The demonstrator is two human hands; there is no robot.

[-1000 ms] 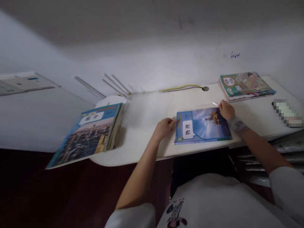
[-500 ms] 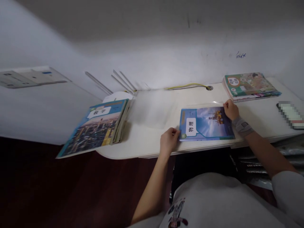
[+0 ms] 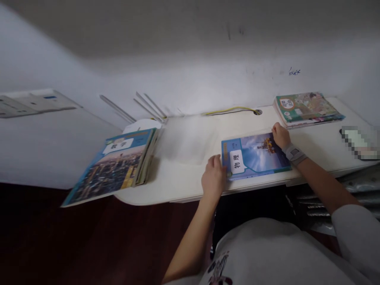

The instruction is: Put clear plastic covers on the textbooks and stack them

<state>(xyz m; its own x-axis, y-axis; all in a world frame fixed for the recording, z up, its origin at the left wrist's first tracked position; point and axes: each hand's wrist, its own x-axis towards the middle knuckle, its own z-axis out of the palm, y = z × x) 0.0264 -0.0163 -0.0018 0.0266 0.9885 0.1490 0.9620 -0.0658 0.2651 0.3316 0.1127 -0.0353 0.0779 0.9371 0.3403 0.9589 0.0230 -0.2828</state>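
A blue physics textbook (image 3: 255,154) with an oil rig on its cover lies on the white desk (image 3: 184,180), turned sideways to me. What looks like a strip of clear film shows faintly along its far edge. My left hand (image 3: 213,176) is closed at the book's left edge, its fingers curled and the tips partly hidden. At the opposite end, my right hand (image 3: 281,135), with a grey band on the wrist, is closed on the upper right edge of the book.
Left stands a stack of books topped by a mathematics textbook (image 3: 114,168), overhanging the desk's edge. Another book stack (image 3: 308,109) sits at back right, near a phone (image 3: 358,140). A yellow cable (image 3: 234,109) runs along the wall into a desk hole. A blurred translucent sheet (image 3: 187,138) lies mid-desk.
My left hand has moved up from the textbook's lower left corner along its left edge. My right hand stays at the right edge. The whole view has shifted slightly.
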